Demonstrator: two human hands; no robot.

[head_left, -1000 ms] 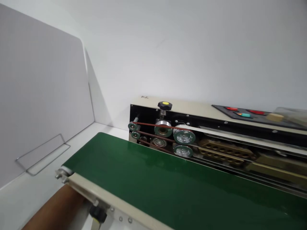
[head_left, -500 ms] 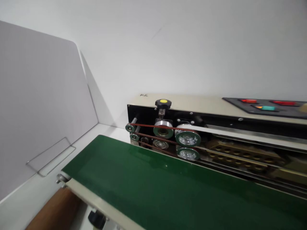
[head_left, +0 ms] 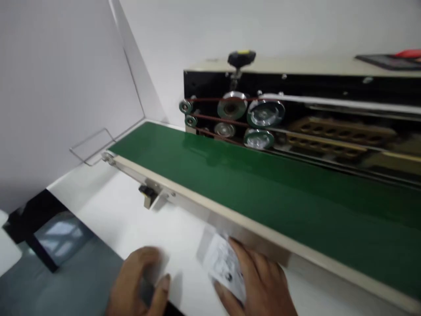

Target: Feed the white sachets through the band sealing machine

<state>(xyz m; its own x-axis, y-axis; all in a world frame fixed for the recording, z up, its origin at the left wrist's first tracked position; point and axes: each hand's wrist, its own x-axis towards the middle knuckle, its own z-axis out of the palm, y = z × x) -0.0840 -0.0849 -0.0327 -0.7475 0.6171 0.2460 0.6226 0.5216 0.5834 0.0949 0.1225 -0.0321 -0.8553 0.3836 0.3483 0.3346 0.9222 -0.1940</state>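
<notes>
A band sealer (head_left: pixel 283 87) with a green conveyor belt (head_left: pixel 263 193) runs across the view, its pulleys and red-brown drive belts showing at the left end. My right hand (head_left: pixel 258 281) lies below the conveyor's cream side rail (head_left: pixel 210 215), with its fingers over a white printed plastic pouch (head_left: pixel 225 263). My left hand (head_left: pixel 138 281) is to the left of the pouch, loosely curled and blurred. It does not touch the pouch, and I cannot tell whether it holds anything.
A black adjustment knob (head_left: pixel 241 58) tops the sealer, and a control panel (head_left: pixel 388 61) with a red button sits at the upper right. A bent wire holder (head_left: pixel 92 147) stands on a white table (head_left: pixel 108 206) before a pale panel (head_left: pixel 66 87). A dark-framed grey sheet (head_left: pixel 55 259) lies at the lower left.
The view has tilted down. Both hands and the pouch have come into view below the conveyor, and the forearm at the lower left is gone.
</notes>
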